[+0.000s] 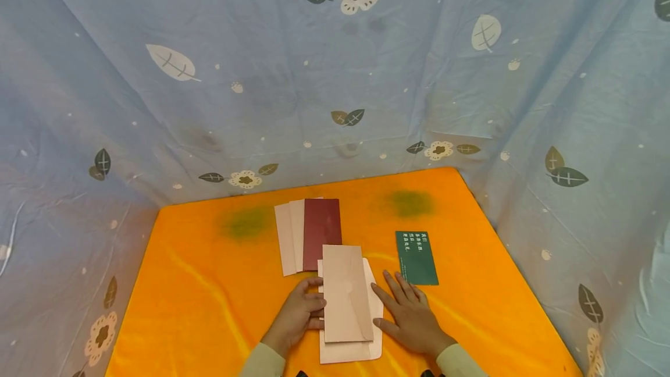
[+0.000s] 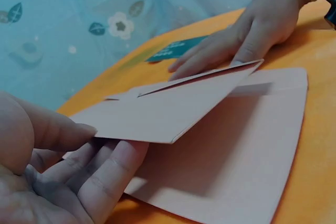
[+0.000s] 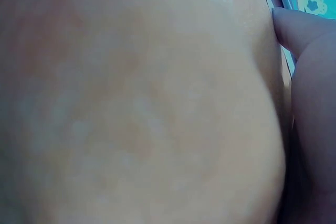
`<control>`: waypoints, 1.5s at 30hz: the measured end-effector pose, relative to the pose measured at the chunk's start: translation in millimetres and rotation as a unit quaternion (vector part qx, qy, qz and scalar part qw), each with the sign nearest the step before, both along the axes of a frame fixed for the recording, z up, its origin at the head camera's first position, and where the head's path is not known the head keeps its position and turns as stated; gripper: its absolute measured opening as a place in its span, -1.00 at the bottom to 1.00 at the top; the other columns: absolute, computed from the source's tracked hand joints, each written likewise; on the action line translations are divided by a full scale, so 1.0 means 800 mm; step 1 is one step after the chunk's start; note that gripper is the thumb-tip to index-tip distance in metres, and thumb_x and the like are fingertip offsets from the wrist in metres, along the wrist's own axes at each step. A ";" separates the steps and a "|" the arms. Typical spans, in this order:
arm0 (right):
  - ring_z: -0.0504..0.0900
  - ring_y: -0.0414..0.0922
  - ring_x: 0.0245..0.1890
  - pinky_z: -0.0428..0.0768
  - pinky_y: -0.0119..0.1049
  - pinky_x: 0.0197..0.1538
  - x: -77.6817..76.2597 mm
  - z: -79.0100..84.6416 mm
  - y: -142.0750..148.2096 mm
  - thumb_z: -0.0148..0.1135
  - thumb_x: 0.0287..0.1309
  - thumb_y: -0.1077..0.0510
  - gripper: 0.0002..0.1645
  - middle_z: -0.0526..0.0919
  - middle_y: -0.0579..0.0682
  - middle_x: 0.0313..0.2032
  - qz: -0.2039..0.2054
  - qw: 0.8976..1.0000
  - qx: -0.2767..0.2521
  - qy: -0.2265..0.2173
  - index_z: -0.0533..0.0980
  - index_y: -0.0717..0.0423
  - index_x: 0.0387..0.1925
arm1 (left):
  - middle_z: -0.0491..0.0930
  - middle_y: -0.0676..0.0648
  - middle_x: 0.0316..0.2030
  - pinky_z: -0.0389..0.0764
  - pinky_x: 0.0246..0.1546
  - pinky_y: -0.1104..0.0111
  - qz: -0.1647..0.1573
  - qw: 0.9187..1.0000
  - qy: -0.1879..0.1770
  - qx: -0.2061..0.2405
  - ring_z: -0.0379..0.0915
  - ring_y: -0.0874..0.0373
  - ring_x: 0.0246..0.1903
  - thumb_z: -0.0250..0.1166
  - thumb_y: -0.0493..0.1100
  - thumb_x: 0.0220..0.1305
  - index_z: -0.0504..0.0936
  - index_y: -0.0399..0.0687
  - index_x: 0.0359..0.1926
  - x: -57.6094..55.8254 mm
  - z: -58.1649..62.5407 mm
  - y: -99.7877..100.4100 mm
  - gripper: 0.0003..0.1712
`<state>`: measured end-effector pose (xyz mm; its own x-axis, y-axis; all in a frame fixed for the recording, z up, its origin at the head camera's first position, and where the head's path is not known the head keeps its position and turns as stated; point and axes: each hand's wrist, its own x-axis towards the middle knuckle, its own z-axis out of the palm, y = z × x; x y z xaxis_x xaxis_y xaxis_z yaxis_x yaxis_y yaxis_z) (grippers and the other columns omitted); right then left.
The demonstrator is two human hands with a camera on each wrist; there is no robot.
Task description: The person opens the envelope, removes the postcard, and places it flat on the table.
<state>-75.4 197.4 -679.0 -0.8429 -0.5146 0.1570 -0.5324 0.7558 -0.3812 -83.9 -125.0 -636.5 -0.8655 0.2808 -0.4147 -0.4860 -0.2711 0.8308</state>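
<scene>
My left hand [image 1: 297, 314] pinches the left edge of a pale pink paper envelope [image 1: 345, 292], thumb on top and fingers beneath. In the left wrist view this envelope [image 2: 152, 111] is tilted over a larger pale pink sheet [image 2: 220, 166] with a rounded corner. On the envelope's right side, my right hand [image 1: 410, 316] lies palm down, fingers spread and straight, fingertips right at the edge of the lower sheet [image 1: 348, 354]. A green card [image 1: 417, 258] with white writing lies just beyond its fingertips. Blurred skin fills most of the right wrist view.
Behind the envelope lie a dark red envelope [image 1: 321, 231] and overlapping pale pink ones [image 1: 287, 237], fanned to the left. All rest on an orange cloth-covered table [image 1: 199, 307]. A light blue patterned curtain [image 1: 272, 92] stands round the back and sides.
</scene>
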 end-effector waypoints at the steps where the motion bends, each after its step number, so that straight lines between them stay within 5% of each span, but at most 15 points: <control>1: -0.02 0.19 0.67 0.20 0.43 0.33 0.000 0.000 0.000 0.10 0.57 -0.41 -0.13 0.05 0.13 0.71 0.000 1.000 0.001 0.004 0.26 -0.20 0.70 | 0.64 -0.26 -0.08 0.81 -0.31 0.06 0.001 1.000 0.000 0.001 0.73 -0.07 -0.26 0.22 -0.44 0.51 0.28 -0.23 0.46 0.001 0.000 0.001 -0.41; 12: -0.09 0.21 0.69 0.13 0.42 0.41 -0.001 0.006 0.001 0.14 0.56 -0.39 -0.11 -0.04 0.11 0.73 -0.004 0.999 0.021 -0.039 0.25 -0.16 0.71 | 0.56 -0.24 -0.15 0.80 -0.39 0.08 0.002 0.999 0.002 -0.033 0.66 -0.02 -0.33 0.23 -0.50 0.44 0.28 -0.27 0.43 0.013 -0.002 0.005 -0.38; 21: -0.02 0.23 0.67 0.17 0.43 0.38 0.000 0.007 -0.001 0.16 0.56 -0.37 -0.13 0.03 0.15 0.71 -0.003 1.000 0.008 -0.020 0.29 -0.14 0.69 | 0.57 -0.25 -0.18 0.81 -0.37 0.06 -0.005 0.997 0.015 -0.072 0.64 -0.02 -0.35 0.23 -0.52 0.42 0.28 -0.31 0.45 0.016 0.002 0.005 -0.36; 28: 0.01 0.25 0.66 0.19 0.44 0.34 -0.001 0.006 0.000 0.17 0.55 -0.37 -0.13 0.06 0.16 0.70 0.000 1.000 0.000 -0.003 0.31 -0.13 0.68 | 0.66 -0.18 -0.31 0.79 -0.42 0.16 -0.033 0.982 0.048 -0.181 0.67 0.01 -0.44 0.35 -0.40 0.43 0.47 -0.33 0.32 0.016 0.016 -0.003 -0.51; 33: -0.01 0.24 0.66 0.20 0.43 0.36 0.000 0.007 0.001 0.17 0.55 -0.38 -0.12 0.04 0.15 0.71 -0.004 1.000 0.014 -0.012 0.30 -0.14 0.69 | 0.67 -0.11 -0.43 0.73 -0.45 0.27 -0.055 0.951 0.109 -0.284 0.67 0.06 -0.50 0.41 -0.27 0.46 0.63 -0.27 0.15 0.011 0.025 -0.009 -0.68; 38: -0.08 0.21 0.69 0.17 0.41 0.39 0.000 0.009 0.000 0.12 0.57 -0.40 -0.11 -0.03 0.11 0.73 -0.006 0.999 0.030 -0.036 0.25 -0.17 0.71 | 0.61 0.08 -0.40 0.55 -0.38 0.33 -0.054 0.896 0.195 -0.396 0.51 0.18 -0.47 0.45 -0.14 0.44 0.71 -0.12 0.06 0.005 0.030 -0.006 -0.74; 42: -0.09 0.20 0.69 0.16 0.40 0.40 0.000 0.009 0.000 0.12 0.56 -0.40 -0.11 -0.04 0.11 0.73 -0.005 0.999 0.032 -0.036 0.24 -0.18 0.72 | 0.68 0.12 -0.24 0.66 -0.19 0.24 -0.048 0.869 0.255 -0.421 0.58 0.17 -0.28 0.45 -0.14 0.45 0.73 -0.09 0.05 0.002 0.035 -0.002 -0.77; 45: -0.04 0.24 0.67 0.17 0.39 0.38 0.000 0.008 -0.001 0.16 0.55 -0.38 -0.12 0.02 0.14 0.72 -0.005 0.999 0.023 -0.021 0.28 -0.14 0.70 | 0.72 0.05 -0.11 0.69 0.00 0.08 -0.053 0.827 0.325 -0.455 0.62 0.07 -0.10 0.48 -0.15 0.43 0.74 -0.09 0.04 0.001 0.036 0.000 -0.77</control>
<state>-75.0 196.5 -673.0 -0.8531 -0.5126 0.0974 -0.5095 0.7782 -0.3672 -82.9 -125.3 -607.7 -0.9792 0.1970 0.0478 0.1631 0.6261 0.7625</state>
